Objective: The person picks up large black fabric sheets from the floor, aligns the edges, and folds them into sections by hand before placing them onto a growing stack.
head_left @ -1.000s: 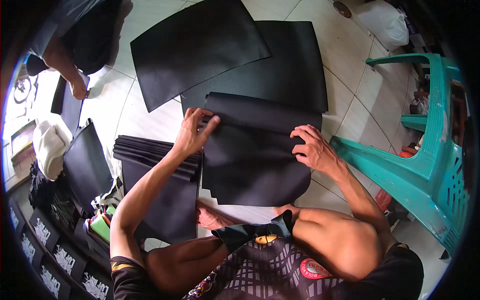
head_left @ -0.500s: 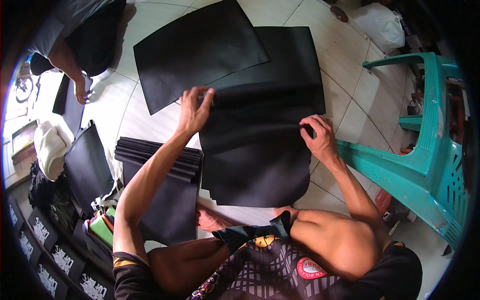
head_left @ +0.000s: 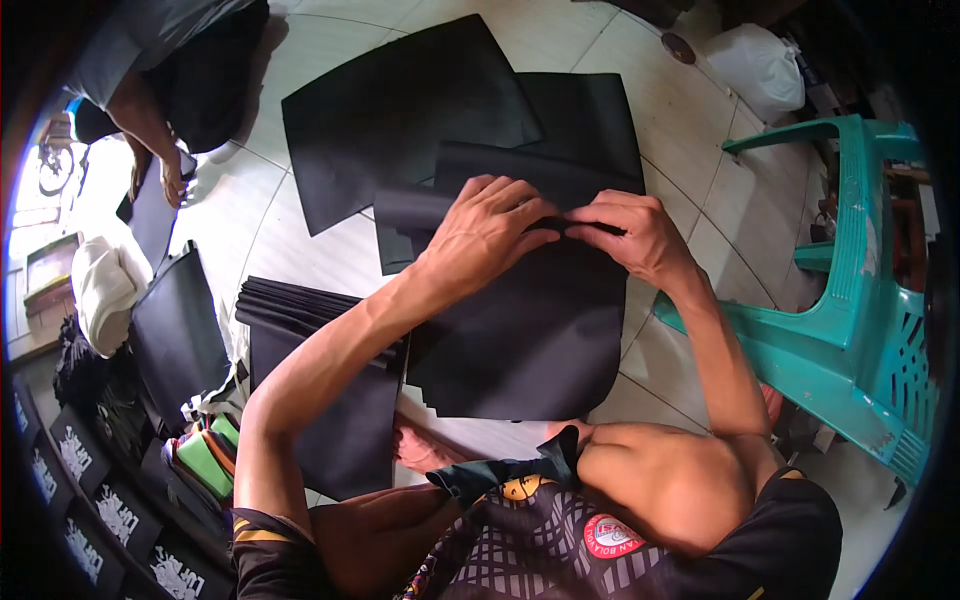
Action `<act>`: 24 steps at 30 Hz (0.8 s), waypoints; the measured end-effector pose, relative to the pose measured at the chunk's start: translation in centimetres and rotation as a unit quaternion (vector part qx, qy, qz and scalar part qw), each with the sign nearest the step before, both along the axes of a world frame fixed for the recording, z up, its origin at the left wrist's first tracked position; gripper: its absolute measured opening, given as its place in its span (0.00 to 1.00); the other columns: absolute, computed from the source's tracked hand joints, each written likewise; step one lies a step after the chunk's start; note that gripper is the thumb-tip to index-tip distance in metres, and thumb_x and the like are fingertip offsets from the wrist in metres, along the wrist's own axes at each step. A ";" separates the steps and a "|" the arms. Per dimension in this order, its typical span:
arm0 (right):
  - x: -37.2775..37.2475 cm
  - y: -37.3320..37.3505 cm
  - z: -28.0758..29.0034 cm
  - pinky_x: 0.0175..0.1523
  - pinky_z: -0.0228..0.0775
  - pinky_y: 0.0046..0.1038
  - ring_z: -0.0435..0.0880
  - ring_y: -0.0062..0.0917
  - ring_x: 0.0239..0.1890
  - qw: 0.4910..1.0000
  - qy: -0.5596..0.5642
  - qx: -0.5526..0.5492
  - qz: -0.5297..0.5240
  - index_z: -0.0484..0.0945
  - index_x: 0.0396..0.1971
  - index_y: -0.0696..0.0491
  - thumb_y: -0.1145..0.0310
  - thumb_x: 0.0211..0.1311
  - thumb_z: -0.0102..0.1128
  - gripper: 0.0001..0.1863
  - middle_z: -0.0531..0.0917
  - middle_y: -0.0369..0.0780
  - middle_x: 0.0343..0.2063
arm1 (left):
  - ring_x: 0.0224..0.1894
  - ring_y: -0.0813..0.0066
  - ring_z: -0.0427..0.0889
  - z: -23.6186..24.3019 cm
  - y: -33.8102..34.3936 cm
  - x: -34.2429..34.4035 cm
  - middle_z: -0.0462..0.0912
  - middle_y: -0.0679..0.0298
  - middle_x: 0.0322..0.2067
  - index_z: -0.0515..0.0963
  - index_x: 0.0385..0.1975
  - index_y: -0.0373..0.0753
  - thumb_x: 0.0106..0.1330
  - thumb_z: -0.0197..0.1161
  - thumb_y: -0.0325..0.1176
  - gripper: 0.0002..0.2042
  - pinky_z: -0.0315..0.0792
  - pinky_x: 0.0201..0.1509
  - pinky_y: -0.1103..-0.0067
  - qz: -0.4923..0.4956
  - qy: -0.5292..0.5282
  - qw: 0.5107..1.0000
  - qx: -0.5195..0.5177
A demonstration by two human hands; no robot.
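Note:
I hold a black flexible sheet [head_left: 530, 340] in front of me above the tiled floor. My left hand [head_left: 480, 235] and my right hand [head_left: 630, 235] meet at its upper edge, fingers pinching the folded edge together. The sheet hangs down toward my knees. Under it lie more black sheets: a large one [head_left: 400, 110] spread on the floor at the top and another [head_left: 590, 120] to its right. A stack of folded black sheets [head_left: 300, 305] sits beside my left forearm.
A teal plastic chair [head_left: 860, 300] stands at the right. A white bag [head_left: 760, 65] lies at the top right. Another person [head_left: 150, 80] sits at the top left. Black bags and coloured items [head_left: 200, 460] crowd the lower left.
Both hands have come together at the middle of the sheet's upper edge; before, they were apart at its left and right sides. The sheet's top edge is folded over.

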State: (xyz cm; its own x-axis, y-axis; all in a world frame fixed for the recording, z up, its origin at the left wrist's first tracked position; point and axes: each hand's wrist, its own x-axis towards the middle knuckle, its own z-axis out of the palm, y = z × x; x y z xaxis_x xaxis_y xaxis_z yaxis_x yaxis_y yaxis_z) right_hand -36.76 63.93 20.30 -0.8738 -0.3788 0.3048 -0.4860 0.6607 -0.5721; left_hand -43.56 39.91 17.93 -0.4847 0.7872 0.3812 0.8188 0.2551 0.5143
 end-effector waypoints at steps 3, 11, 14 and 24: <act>0.1 -0.1 2.2 0.36 0.78 0.31 0.86 0.34 0.30 1.000 -0.017 -0.021 -0.010 0.87 0.37 0.56 0.73 0.54 0.77 0.11 0.86 0.40 0.30 | 0.39 0.59 0.82 0.5 -0.1 0.0 0.79 0.59 0.36 0.79 0.41 0.38 0.65 0.71 0.34 0.11 0.77 0.43 0.66 -0.005 0.012 0.999 0.035; -1.1 -1.5 6.6 0.33 0.71 0.23 0.82 0.21 0.27 0.987 -0.058 -0.148 -0.026 0.88 0.28 0.57 0.78 0.47 0.81 0.08 0.86 0.37 0.25 | 0.24 0.68 0.78 3.4 -4.8 1.3 0.71 0.64 0.21 0.73 0.28 0.38 0.61 0.75 0.31 0.13 0.71 0.24 0.73 0.053 0.154 0.986 0.020; -2.2 -0.1 9.0 0.33 0.66 0.22 0.79 0.18 0.26 0.989 -0.033 -0.143 -0.017 0.88 0.27 0.58 0.81 0.46 0.80 0.08 0.84 0.37 0.23 | 0.22 0.72 0.75 4.6 -8.5 0.9 0.71 0.65 0.19 0.73 0.26 0.38 0.58 0.78 0.33 0.16 0.69 0.23 0.75 0.078 0.167 0.983 0.017; -3.9 0.9 13.4 0.38 0.67 0.26 0.77 0.23 0.30 0.975 0.104 -0.194 0.013 0.84 0.28 0.56 0.79 0.43 0.81 0.12 0.79 0.35 0.25 | 0.21 0.67 0.81 14.1 -23.0 7.9 0.80 0.61 0.21 0.84 0.36 0.35 0.61 0.74 0.30 0.08 0.73 0.26 0.72 0.208 -0.010 0.978 -0.017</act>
State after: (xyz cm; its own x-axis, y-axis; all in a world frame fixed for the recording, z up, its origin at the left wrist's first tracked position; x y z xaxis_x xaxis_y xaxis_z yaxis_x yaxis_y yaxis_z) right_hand -40.67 64.78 33.65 -0.7696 -0.2198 0.5995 -0.6316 0.4002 -0.6640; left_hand -35.65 16.96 32.02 -0.7730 0.5322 0.3454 0.6301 0.5806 0.5156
